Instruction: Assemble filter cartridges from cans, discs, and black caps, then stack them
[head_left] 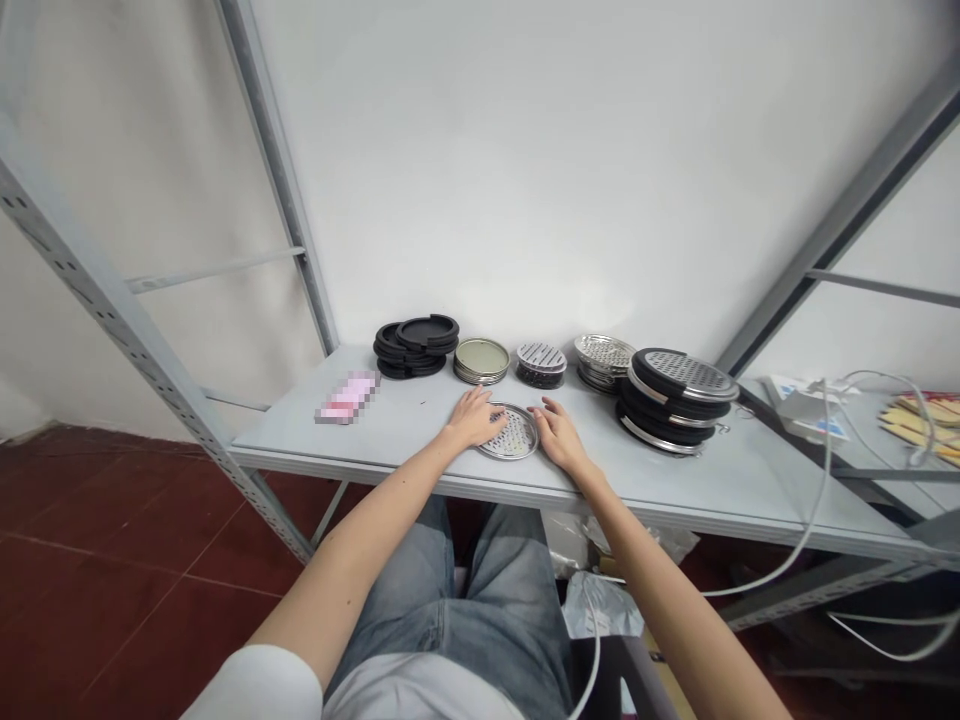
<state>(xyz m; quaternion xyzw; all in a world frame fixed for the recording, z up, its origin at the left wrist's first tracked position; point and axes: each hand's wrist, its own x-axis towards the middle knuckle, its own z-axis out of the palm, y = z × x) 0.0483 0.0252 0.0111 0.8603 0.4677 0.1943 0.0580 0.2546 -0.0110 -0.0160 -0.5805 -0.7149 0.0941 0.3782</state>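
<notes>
A round metal grater disc lies flat on the grey table in front of me. My left hand rests over its left edge, fingers stretched out and touching the disc. At the disc's right rim is my right hand, its fingers apart and holding nothing. Behind the disc stand a stack of round greenish-topped plates and a stack of small slotted metal discs. Farther right is a pile of metal grater discs.
Black rings are stacked at the back left, near a blurred pink item. On the right stands a tall stack of black rings and grater discs. A white cable hangs over the table's right front edge. Metal posts frame the table.
</notes>
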